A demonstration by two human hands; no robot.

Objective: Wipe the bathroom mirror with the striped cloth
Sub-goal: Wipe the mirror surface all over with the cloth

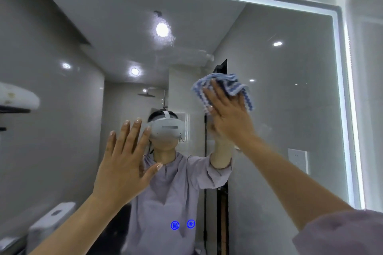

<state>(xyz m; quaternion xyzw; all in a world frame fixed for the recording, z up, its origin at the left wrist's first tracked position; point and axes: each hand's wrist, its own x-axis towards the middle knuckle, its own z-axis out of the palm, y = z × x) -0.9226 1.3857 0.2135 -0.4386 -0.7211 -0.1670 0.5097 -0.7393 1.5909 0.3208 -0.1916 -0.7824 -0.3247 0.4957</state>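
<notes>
A: Item one, surface?
B: Large wall-mounted bathroom mirror (pixel 279 109) with a lit white strip along its top and right edges; fills most of the frame. Faint smears in the upper centre.

A: Item two, cloth?
B: Blue-and-white striped knitted cloth (pixel 222 87), bunched, right of centre in the upper half of the frame, pressed flat against the glass.

A: Right hand?
B: Right hand (pixel 226 114), palm to the glass, fingers extended over the cloth and pinning it; cloth edges show above and to the right of the fingers. Lilac sleeve (pixel 342 234) at lower right.

A: Left hand?
B: Left hand (pixel 126 161), centre left, raised before the mirror, fingers spread, holding nothing. Whether it touches the glass, cannot tell.

A: Reflections?
B: The person in a lilac top with a white headset (pixel 166 128), a white toilet cistern (pixel 51 219) at lower left, two blue glowing icons (pixel 182 224) at bottom centre.
</notes>
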